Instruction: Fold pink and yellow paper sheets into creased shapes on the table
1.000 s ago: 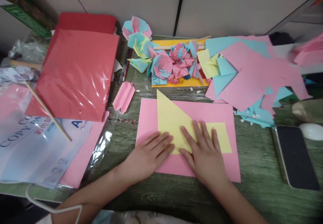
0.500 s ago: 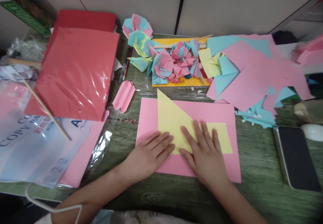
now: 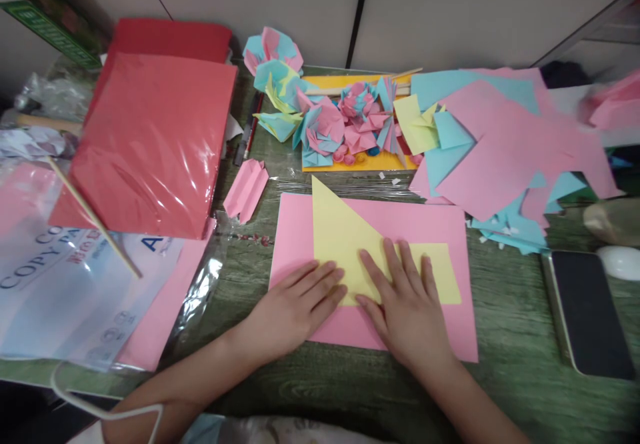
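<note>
A yellow sheet of paper (image 3: pixel 336 237), folded on a slant, lies over pink paper (image 3: pixel 295 231) on the green wood-look table. Its left part rises to a point at the top; a rectangular strip runs out to the right. My left hand (image 3: pixel 295 304) rests flat with its fingertips on the lower left of the yellow sheet. Spread across the middle of that sheet, the fingers of my right hand (image 3: pixel 407 304) press it down. Both hands are open, and they cover part of the lower fold.
Red paper (image 3: pixel 155 144) in clear film and a copy-paper wrapper (image 3: pixel 75 297) lie left. A folded pink piece (image 3: pixel 246 191) is nearer. Paper flowers (image 3: pixel 320 124) sit at the back, with pink and blue scraps (image 3: pixel 493 144) beside them. A phone (image 3: pixel 590 314) lies right.
</note>
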The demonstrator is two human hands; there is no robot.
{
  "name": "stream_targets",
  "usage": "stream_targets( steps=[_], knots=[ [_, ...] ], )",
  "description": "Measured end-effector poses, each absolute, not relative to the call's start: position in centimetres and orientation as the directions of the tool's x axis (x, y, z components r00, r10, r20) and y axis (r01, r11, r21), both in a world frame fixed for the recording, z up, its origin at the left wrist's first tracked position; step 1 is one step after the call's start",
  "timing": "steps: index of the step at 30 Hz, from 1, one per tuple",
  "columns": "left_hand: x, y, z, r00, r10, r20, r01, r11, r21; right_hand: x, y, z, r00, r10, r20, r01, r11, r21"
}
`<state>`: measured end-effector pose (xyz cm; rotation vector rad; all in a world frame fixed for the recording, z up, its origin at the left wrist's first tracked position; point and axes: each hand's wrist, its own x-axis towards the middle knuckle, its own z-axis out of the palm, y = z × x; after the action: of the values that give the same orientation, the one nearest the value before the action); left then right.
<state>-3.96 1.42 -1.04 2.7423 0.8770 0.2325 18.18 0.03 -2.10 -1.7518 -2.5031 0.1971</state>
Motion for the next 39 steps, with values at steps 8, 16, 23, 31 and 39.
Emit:
stream_targets(
  steps=[8,16,23,31,39],
  knots=[
    [-4.0,1.4,-1.0,0.801,0.594,0.075,0.553,-0.782,0.289,18.2,0.0,-2.1,-0.347,0.938,0.002,0.925,0.343,-0.163],
    [-3.9,1.5,-1.0,0.8,0.597,0.055,0.557,-0.774,0.301,18.1,0.1,-2.1,-0.344,0.939,-0.012,0.929,0.338,-0.152],
    [-4.2,2.4,-0.9,0.809,0.587,0.023,0.54,-0.759,0.365,18.2,0.0,-1.9,-0.34,0.94,-0.013,0.93,0.334,-0.155],
    [-4.4,4.2,-1.2,0.784,0.617,0.069,0.499,-0.692,0.522,18.2,-0.1,-2.0,-0.331,0.943,-0.02,0.931,0.324,-0.17],
    [-3.3,4.3,-2.1,0.75,0.65,0.121,0.527,-0.699,0.484,18.2,-0.1,-2.1,-0.33,0.944,-0.024,0.933,0.322,-0.162]
  ],
)
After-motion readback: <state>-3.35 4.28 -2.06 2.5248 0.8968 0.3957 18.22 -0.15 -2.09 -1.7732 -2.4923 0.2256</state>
